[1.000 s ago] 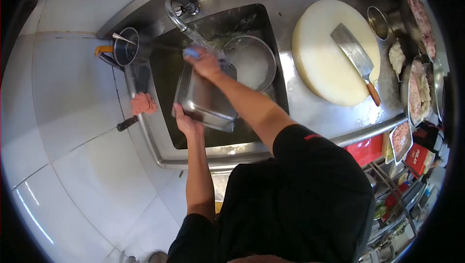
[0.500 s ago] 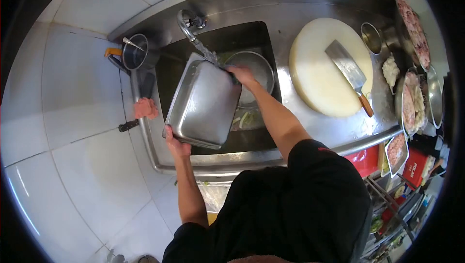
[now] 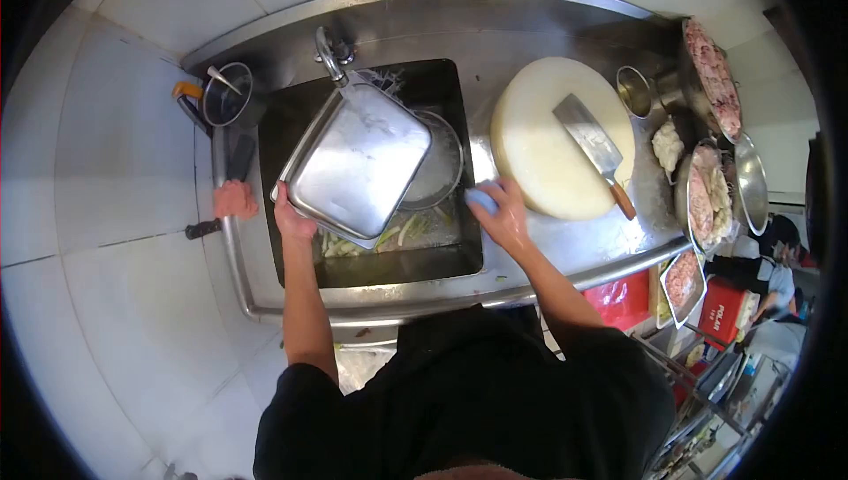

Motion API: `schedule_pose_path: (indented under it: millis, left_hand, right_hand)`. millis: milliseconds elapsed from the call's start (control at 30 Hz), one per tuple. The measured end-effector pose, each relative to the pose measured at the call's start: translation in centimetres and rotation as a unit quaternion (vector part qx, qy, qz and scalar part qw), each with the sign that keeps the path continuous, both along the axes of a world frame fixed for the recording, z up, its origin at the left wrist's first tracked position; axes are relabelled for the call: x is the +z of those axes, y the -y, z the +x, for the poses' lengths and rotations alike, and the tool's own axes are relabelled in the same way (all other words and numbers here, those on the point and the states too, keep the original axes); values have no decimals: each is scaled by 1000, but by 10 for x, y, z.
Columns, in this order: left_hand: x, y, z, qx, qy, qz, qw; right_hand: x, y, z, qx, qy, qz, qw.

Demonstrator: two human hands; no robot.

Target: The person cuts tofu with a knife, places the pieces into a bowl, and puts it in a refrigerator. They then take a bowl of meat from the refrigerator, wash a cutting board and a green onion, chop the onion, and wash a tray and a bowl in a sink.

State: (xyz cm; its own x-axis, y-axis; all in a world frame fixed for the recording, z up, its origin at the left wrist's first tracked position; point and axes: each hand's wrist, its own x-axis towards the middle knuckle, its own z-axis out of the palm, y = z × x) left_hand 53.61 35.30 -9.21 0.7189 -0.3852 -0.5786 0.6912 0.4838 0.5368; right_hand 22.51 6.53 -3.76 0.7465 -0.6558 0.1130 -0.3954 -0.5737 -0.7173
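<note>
My left hand [image 3: 294,218] grips the lower left corner of a deep steel pan [image 3: 362,158], which is tilted over the sink with its smooth outer base towards me. Water from the tap [image 3: 329,56] meets the pan's top corner. To the right, at the sink's edge, my right hand [image 3: 510,219] is wet and closed around a pale blue sponge [image 3: 481,201]. Partly behind the pan, a round metal bowl [image 3: 443,166] sits in the sink [image 3: 353,277]. Green and white vegetable scraps [image 3: 411,228] lie on the sink bottom.
On the counter right of the sink, a cleaver [image 3: 590,136] rests on a thick round chopping board [image 3: 534,158]. Bowls of raw meat [image 3: 707,202] stand further right. A jug [image 3: 227,94], a pink cloth [image 3: 235,200] and a knife handle [image 3: 203,229] are at the left edge.
My right hand has left the pan and moved right, now with a sponge in it. The pan has turned and tilted in my left hand. The view has shifted slightly.
</note>
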Motion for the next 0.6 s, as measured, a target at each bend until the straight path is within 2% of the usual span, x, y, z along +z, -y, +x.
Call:
schedule_pose_path:
  millis: [67,200,267,300,333,367,400,467,533,600]
  left_hand:
    - [-26,1,14,-32,-15,-50,998]
    - [-43,28,11,-108,-3,-218,970]
    - [-50,40,12,-93,-33,-187,977]
    - [-56,43,17,-96,-40,-171,980]
    - [-66,47,24,-99,-46,-154,982]
    - [-97,48,39,-106,-25,-132,985]
    - [-110,53,48,-115,-16,-111,987]
    - [-119,67,64,-132,5,-71,989]
    - [-68,89,70,-169,38,-60,983]
    - [-30,101,80,-149,27,-104,983]
  right_hand:
    - [-5,2,-52,49,-64,-87,993]
    - [-8,-8,-95,-24,-134,-133,982]
    - [3,-13,-85,-40,-158,-140,977]
    - [1,-14,-75,-52,-132,-90,986]
    - [2,-12,-56,-83,-82,64,991]
    - [5,-7,-33,-111,-31,217,969]
    - [10,0,-9,-135,21,364,921]
    - [18,16,33,-183,138,556,799]
    - [34,34,56,-181,113,624,751]
    - [38,42,73,-181,102,677,706]
